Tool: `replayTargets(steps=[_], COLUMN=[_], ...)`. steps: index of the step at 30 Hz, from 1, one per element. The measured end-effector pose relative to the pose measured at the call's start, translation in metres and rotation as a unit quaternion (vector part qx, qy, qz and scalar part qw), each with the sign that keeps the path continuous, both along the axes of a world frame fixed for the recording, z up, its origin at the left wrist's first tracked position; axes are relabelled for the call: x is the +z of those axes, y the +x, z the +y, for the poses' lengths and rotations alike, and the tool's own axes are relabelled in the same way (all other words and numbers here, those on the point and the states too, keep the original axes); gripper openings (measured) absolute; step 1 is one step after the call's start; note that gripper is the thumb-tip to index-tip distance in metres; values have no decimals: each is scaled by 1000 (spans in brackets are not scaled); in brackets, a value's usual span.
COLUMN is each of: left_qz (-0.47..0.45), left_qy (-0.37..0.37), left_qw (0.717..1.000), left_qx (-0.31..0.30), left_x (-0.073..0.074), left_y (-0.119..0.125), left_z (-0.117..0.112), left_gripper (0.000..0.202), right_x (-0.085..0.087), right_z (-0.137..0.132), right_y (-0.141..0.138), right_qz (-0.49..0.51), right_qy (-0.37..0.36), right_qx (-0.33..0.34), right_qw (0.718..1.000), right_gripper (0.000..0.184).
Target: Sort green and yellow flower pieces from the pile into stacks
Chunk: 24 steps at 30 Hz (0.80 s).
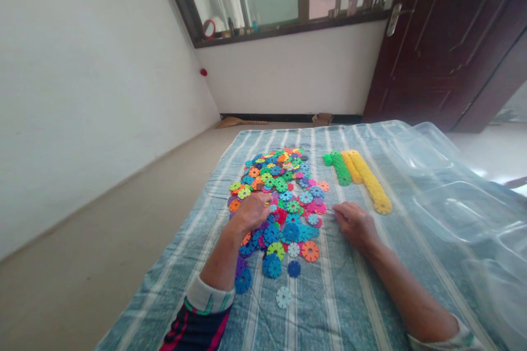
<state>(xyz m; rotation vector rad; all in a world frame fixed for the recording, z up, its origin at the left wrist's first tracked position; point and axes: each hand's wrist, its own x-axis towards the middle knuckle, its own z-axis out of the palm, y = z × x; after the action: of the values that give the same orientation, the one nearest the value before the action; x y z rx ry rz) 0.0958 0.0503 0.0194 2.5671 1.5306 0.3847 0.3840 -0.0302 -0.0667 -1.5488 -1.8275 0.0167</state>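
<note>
A heap of notched plastic discs (291,230) in many colours spreads over the striped cloth. My left hand (252,211) reaches into the heap's left side, its fingers pressed together among the discs; what they grip is hidden. To the right of the heap, my right hand (354,224) is low over the cloth with curled fingers, and I cannot make out anything in it. Beyond that hand lie overlapping rows of discs: a green row (341,169), a short yellow row (352,167) and a longer yellow row (373,184). A small green stack (327,159) is beside them.
Clear plastic containers (461,211) stand along the right side of the cloth (304,323). A pale blue disc (284,297) lies apart near the front. A white wall (82,77) is at the left, a dark red door (444,38) at the back right.
</note>
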Motion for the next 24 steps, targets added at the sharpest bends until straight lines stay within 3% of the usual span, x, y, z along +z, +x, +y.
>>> replayTargets(steps=[6, 11, 16, 24], left_qz=[38, 78, 115, 121], left_qy=[-45, -78, -106, -106], left_qw=[997, 993, 986, 984], left_qx=[-40, -51, -63, -74], left_x=[3, 14, 23, 22], left_y=[21, 34, 36, 37], left_z=[-8, -19, -27, -33], left_gripper=[20, 16, 9, 11], right_x=[3, 2, 1, 2], right_z=[3, 6, 8, 9], right_y=[-2, -3, -4, -3], right_qz=[11, 26, 41, 53], right_qy=[-2, -11, -17, -24], right_qx=[-4, -9, -8, -7], right_qw=[1000, 1000, 999, 998], right_gripper=[25, 24, 24, 23])
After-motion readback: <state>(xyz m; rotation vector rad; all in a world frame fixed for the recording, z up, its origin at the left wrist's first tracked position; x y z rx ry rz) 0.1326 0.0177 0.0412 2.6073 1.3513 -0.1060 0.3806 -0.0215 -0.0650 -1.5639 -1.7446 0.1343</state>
